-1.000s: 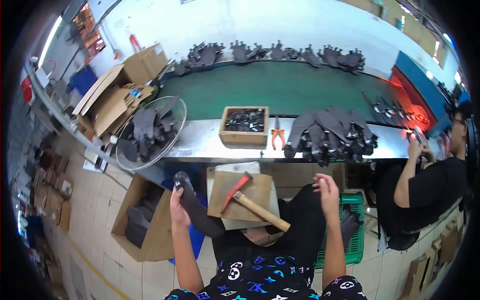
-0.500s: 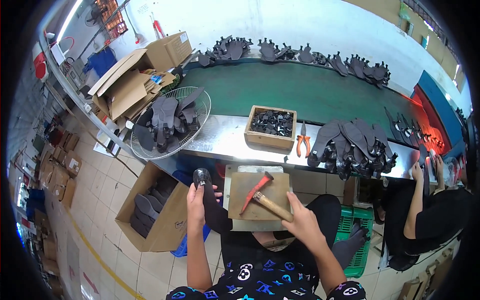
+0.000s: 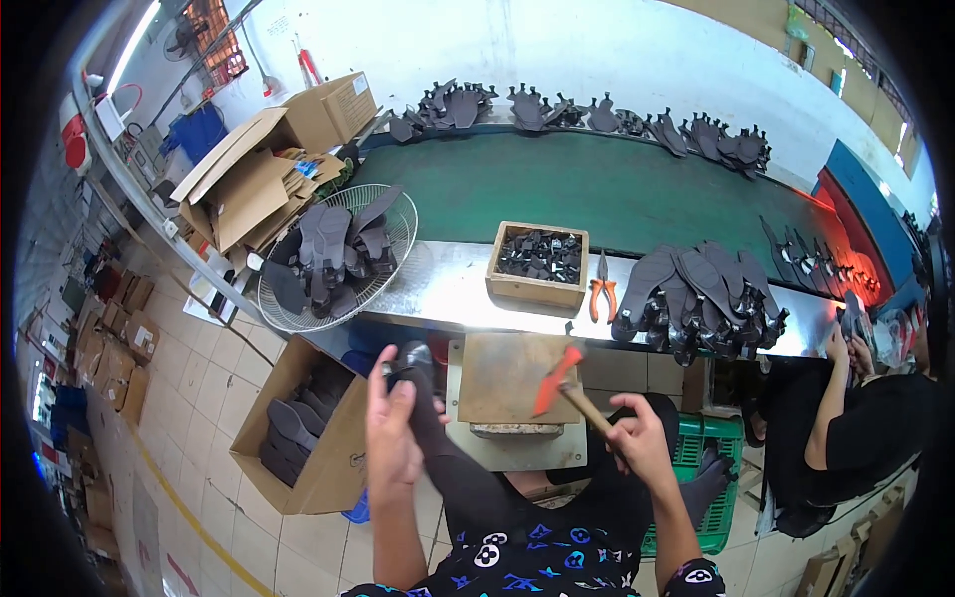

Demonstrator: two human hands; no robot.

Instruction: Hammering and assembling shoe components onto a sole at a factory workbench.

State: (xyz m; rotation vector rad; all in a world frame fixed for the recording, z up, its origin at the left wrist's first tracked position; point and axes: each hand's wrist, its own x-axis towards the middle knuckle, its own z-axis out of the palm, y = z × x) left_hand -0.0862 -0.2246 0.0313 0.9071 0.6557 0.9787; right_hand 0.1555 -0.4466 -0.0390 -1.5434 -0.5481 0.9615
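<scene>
My left hand (image 3: 393, 438), slightly blurred, is closed around a dark grey shoe sole (image 3: 426, 406) with a glossy black end piece. The sole's lower part blends into my dark trousers. My right hand (image 3: 640, 440) grips the wooden handle of a hammer (image 3: 587, 403). Its red head hovers, tilted, over the right part of a brown-topped work block (image 3: 497, 383) in front of me. Nothing lies on the block's visible top.
Behind the block, a metal ledge holds a wooden box (image 3: 537, 289) of small black parts, orange-handled pliers (image 3: 603, 296), a sole pile (image 3: 696, 298) and a wire basket (image 3: 403, 254). A cardboard box (image 3: 328, 478) of soles stands left, a green crate (image 3: 711, 433) right. A co-worker (image 3: 856, 428) sits right.
My right hand has lifted the hammer off the block and carried it rightward, its head now raised. My left hand has turned and shifted slightly down, still with the sole.
</scene>
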